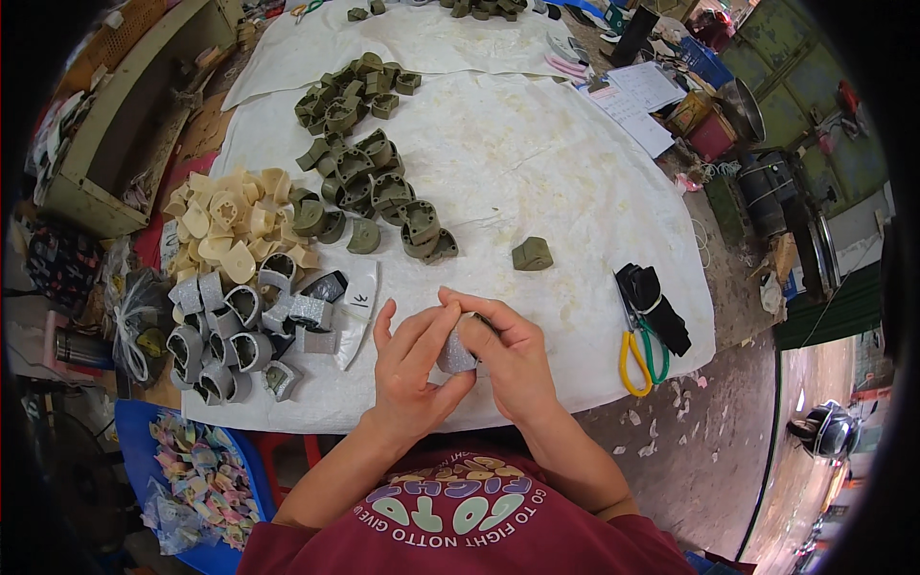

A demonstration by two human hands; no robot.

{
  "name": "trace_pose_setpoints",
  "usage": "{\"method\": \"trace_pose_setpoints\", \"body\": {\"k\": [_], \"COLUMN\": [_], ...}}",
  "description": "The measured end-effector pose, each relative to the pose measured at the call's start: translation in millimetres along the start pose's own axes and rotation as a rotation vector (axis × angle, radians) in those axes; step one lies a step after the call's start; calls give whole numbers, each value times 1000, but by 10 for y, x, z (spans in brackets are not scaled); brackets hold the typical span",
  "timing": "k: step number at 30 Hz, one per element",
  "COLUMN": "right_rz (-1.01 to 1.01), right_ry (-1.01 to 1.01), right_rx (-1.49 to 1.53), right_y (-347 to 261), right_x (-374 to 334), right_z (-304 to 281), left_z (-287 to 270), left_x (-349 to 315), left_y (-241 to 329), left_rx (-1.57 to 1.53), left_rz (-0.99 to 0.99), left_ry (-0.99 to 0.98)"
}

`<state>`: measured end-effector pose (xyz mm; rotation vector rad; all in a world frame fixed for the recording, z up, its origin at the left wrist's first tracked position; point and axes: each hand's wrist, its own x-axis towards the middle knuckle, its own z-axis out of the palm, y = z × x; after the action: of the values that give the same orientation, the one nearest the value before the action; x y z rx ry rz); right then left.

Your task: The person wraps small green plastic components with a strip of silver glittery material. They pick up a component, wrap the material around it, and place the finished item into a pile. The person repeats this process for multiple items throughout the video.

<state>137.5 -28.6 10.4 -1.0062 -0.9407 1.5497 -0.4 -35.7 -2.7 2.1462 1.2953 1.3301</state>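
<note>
Person stands at the near edge of a table covered by a creased white sheet [498,163], both hands on one hollow, grey, glittery-surfaced piece [452,358] held over the sheet's near side. Left hand [412,369] is half closed, fingers and thumb on the piece's left side, one finger standing clear; right hand [515,359] curls round its right side, thumb bent at the dark opening. Grip seems chosen so the left steadies while that thumb can press. Grey, glittery curved pieces [225,335] heap to the left, cream curved pieces [235,225] beyond, olive-green hollow pieces [355,172] farther: grouped by kind, I judge. A single olive-green blocky piece [532,254] sits apart, just beyond the hands. Scissors with yellow and green handles [627,359] lie right, against a black cloth-like bundle [664,316], handles turned near, probably for easy reach. Writing: a handwritten mark on a white flat strip [356,311] beside the grey heap; white paper sheets [628,120] far right, too small to read; large printed lettering on the maroon shirt [326,548]. No brand made out.
</note>
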Motion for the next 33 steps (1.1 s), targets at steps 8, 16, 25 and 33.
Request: {"method": "trace_pose_setpoints", "body": {"k": [8, 16, 25, 33], "right_rz": [59, -73, -590, -140], "right_ry": [-151, -190, -173, -230], "right_rx": [135, 141, -1060, -92], "right_y": [-62, 44, -99, -1], "right_x": [-41, -24, -5, -84], "right_z": [-17, -77, -176, -170], "left_z": [-12, -47, -49, -88], "left_x": [11, 12, -73, -119], "left_y": [-38, -35, -137, -211], "left_rx": [-85, -443, -573, -901], "left_rz": [-146, -307, -384, -313], "left_ry": [-25, -39, -45, -162]}}
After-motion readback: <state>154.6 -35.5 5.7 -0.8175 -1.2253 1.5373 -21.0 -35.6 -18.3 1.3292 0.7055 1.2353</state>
